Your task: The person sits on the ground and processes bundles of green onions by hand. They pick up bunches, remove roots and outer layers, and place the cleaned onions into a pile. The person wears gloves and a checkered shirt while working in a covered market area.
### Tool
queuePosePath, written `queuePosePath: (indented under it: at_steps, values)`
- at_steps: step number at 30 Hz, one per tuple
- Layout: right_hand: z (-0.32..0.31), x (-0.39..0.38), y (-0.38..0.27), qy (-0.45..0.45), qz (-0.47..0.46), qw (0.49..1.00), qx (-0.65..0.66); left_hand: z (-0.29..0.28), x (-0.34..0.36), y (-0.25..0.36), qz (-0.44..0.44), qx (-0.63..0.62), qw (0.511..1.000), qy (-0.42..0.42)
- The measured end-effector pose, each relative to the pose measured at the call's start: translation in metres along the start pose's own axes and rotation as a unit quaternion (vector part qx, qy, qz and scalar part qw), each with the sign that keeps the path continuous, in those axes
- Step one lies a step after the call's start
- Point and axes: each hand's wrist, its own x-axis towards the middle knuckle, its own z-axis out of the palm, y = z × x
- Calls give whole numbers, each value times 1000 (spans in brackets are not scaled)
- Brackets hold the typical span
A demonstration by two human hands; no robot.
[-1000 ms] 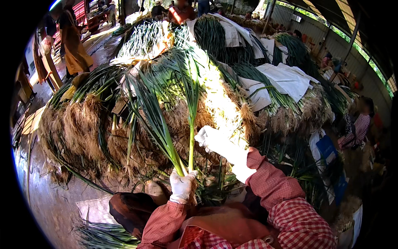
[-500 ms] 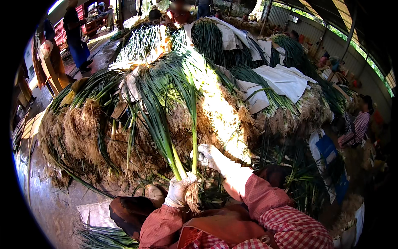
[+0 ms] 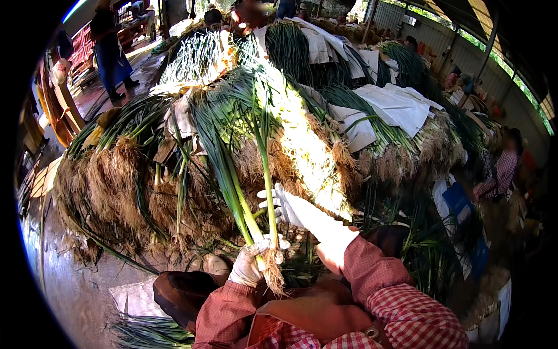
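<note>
My left hand (image 3: 247, 266), in a white glove, grips a few long green onions (image 3: 249, 220) near their root ends, and pale roots (image 3: 272, 273) hang out below the fingers. Their dark leaves lean up and away over the pile. My right hand (image 3: 286, 207), gloved too, is beside the rightmost stalk, its fingers stretched out and apart behind or against it. Whether they touch the stalk I cannot tell. Just ahead rises a big heap of green onions (image 3: 125, 166), roots facing me, with bright sun on a middle strip.
White sheets (image 3: 395, 109) lie over parts of the heap. More green onions (image 3: 148, 333) are on the floor at lower left, beside a pale sheet (image 3: 136, 299). At right, a person in a checked top (image 3: 504, 174) sits by the pile; another in a blue apron (image 3: 113, 64) stands at far left.
My right hand has moved up slightly, and its fingers have spread from a more closed pose. The right stalk's upper part has shifted a little left. My left hand keeps its grip low down.
</note>
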Motion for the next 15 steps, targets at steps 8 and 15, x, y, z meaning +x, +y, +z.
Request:
queuePosePath:
  at_steps: [8,15]
  values:
    - [46,-30,26,-70,-104,963,-237,-24,3,-3,69,-102,987,107]
    - [55,-43,41,96,-74,904,-411,2,10,-4,-6,-137,981,138]
